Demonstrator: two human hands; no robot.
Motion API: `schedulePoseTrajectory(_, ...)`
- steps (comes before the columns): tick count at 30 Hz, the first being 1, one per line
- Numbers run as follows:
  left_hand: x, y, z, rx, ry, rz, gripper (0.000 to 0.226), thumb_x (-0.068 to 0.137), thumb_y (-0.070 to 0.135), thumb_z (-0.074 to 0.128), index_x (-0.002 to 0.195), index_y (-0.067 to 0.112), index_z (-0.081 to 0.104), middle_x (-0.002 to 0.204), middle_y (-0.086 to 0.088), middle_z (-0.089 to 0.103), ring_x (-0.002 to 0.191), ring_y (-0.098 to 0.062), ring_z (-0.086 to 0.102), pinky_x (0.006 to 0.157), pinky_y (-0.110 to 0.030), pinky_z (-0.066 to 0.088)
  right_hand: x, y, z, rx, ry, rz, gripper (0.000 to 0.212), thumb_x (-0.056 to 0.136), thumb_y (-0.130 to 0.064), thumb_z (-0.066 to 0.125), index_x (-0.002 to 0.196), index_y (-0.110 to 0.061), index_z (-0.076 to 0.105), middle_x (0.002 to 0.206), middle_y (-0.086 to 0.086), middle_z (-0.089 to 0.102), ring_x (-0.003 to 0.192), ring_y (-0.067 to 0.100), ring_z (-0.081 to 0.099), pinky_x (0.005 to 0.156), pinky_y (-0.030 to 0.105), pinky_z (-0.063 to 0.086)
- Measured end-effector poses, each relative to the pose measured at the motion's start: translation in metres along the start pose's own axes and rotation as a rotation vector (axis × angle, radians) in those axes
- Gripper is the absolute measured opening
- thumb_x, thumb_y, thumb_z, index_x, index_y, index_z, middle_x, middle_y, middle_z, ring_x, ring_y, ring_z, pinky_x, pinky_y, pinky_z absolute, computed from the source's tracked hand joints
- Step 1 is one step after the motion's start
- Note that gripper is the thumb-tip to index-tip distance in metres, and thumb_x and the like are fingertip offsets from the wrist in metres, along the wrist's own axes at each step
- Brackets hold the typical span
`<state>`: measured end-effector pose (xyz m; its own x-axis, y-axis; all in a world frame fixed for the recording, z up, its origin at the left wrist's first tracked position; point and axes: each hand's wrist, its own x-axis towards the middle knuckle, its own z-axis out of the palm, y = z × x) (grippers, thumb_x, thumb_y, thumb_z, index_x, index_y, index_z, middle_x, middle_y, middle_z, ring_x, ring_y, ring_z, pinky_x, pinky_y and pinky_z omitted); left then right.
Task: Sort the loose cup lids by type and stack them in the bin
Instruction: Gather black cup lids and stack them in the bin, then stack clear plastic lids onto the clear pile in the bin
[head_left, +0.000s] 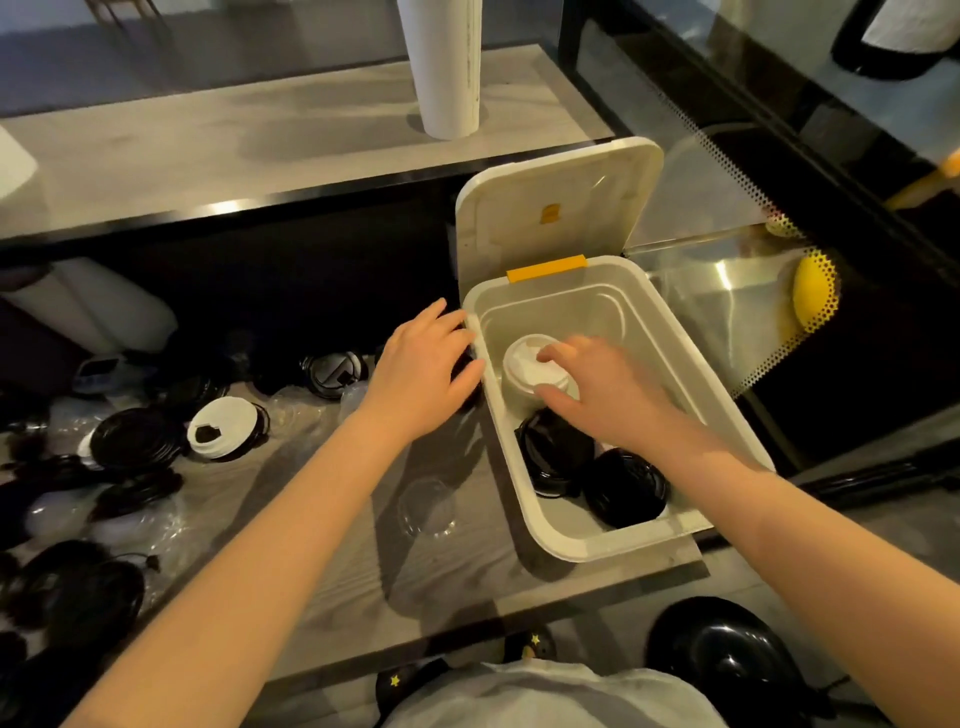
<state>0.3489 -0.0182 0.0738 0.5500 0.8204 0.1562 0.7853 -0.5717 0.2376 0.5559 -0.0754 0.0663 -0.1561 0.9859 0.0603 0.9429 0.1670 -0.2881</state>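
A white bin (691, 384) with its hinged cover (561, 208) flipped up stands on the grey table. Inside, my right hand (602, 395) grips the top of a stack of white lids (527, 366), thumb and fingers curled round its rim. Two stacks of black lids (550, 457) (623, 488) lie in the bin's near end. My left hand (423, 366) rests with straight fingers against the bin's left rim. Loose black lids (132, 439), a white lid (223, 428) and clear lids (426, 506) lie scattered on the table to the left.
A tall white roll (447, 67) stands on the raised counter behind. A glass display case (753, 291) borders the bin on the right. A black stool (727, 660) sits below the table's near edge. Another black lid (332, 371) lies near my left wrist.
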Motion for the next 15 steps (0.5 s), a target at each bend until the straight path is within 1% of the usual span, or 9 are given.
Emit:
schedulePoseTrajectory(2, -0.007, -0.021, -0.011, -0.005, 0.003, -0.071, 0.047, 0.095, 0.036, 0.047, 0.136, 0.012, 0.049, 0.149, -0.005, 0.038, 0.144, -0.023, 0.021, 0.114, -0.042, 0.023, 0.008, -0.021, -0.004, 0.060, 0.104, -0.002, 0.036, 0.090, -0.035, 0.054, 0.118, -0.014, 0.059, 0.111, 0.006, 0.062, 0.104, 0.030, 0.055, 0.081, 0.044, 0.047)
schedulePoseTrajectory(3, -0.012, -0.033, -0.016, 0.003, -0.001, -0.101, 0.048, 0.095, 0.036, 0.047, 0.137, 0.012, 0.046, 0.150, -0.006, 0.036, 0.144, -0.023, 0.019, 0.115, -0.042, 0.023, 0.012, -0.033, -0.005, 0.072, 0.144, -0.012, 0.036, 0.090, -0.035, 0.053, 0.119, -0.013, 0.060, 0.110, 0.007, 0.062, 0.105, 0.031, 0.055, 0.082, 0.043, 0.046)
schedulePoseTrajectory(6, -0.032, -0.071, -0.023, 0.013, -0.056, -0.200, 0.054, 0.096, 0.038, 0.046, 0.143, 0.013, 0.037, 0.154, -0.005, 0.028, 0.145, -0.023, 0.014, 0.116, -0.044, 0.021, 0.023, -0.074, -0.003, 0.049, 0.152, -0.027, 0.038, 0.092, -0.031, 0.054, 0.127, -0.016, 0.056, 0.121, 0.004, 0.060, 0.113, 0.028, 0.050, 0.088, 0.039, 0.043)
schedulePoseTrajectory(9, -0.055, -0.106, -0.020, -0.012, -0.141, -0.296, 0.057, 0.096, 0.037, 0.046, 0.146, 0.013, 0.032, 0.155, -0.006, 0.024, 0.145, -0.024, 0.012, 0.114, -0.045, 0.021, 0.032, -0.109, 0.014, 0.079, 0.141, -0.060, 0.037, 0.091, -0.027, 0.054, 0.126, -0.014, 0.057, 0.121, 0.005, 0.060, 0.112, 0.026, 0.052, 0.087, 0.038, 0.045)
schedulePoseTrajectory(11, -0.070, -0.129, -0.013, -0.008, -0.209, -0.331, 0.058, 0.095, 0.037, 0.047, 0.145, 0.013, 0.031, 0.154, -0.007, 0.024, 0.143, -0.026, 0.014, 0.113, -0.044, 0.022, 0.037, -0.126, 0.034, 0.089, 0.076, -0.046, 0.035, 0.091, -0.025, 0.054, 0.123, -0.013, 0.057, 0.118, 0.006, 0.059, 0.110, 0.027, 0.053, 0.085, 0.038, 0.046)
schedulePoseTrajectory(13, -0.083, -0.147, -0.002, 0.013, -0.289, -0.377, 0.061, 0.093, 0.040, 0.050, 0.144, 0.014, 0.031, 0.151, -0.008, 0.027, 0.139, -0.028, 0.017, 0.111, -0.042, 0.023, 0.037, -0.136, 0.058, 0.066, -0.051, 0.014, 0.031, 0.090, -0.025, 0.052, 0.118, -0.011, 0.055, 0.114, 0.008, 0.056, 0.107, 0.028, 0.053, 0.081, 0.038, 0.046)
schedulePoseTrajectory(15, -0.095, -0.160, 0.011, 0.026, -0.382, -0.405, 0.069, 0.087, 0.047, 0.055, 0.144, 0.016, 0.032, 0.149, -0.008, 0.028, 0.137, -0.028, 0.018, 0.110, -0.041, 0.024, 0.034, -0.142, 0.082, 0.034, -0.200, 0.093, 0.037, 0.090, -0.027, 0.052, 0.124, -0.011, 0.050, 0.119, 0.009, 0.053, 0.110, 0.029, 0.052, 0.083, 0.041, 0.049)
